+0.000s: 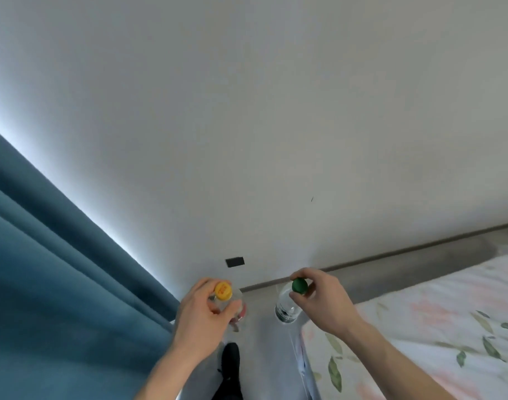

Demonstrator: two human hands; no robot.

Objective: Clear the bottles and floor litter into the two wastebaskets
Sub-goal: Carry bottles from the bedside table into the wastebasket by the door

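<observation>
Left hand (202, 308): nearest the lens, fingers and thumb curled round the neck and shoulder of a clear bottle with a yellow cap (223, 290), held upright just above the floor.
Right hand (322, 298): fingertips pinch the green cap (299, 285) of a second clear bottle (286, 308), which hangs upright below the hand, its dark label showing.
Where the bottles are: side by side but apart, in the narrow strip of grey floor (261, 342) between the blue curtain (59, 284) and the bed with the floral sheet (434, 327), close to the white wall (247, 125).
Wastebaskets: neither is in view, so the carry direction cannot be read from here.
Step in hand: judged to be carrying both bottles off toward the baskets.
How to do it well: the pinch on the green cap looks the weaker hold; wrapping the fingers lower round the neck would likely guard against a slip. Keep both bottles upright and apart so they do not knock.
Footing: a dark shoe (229, 362) stands in the gap; turning needs care beside the bed edge.
</observation>
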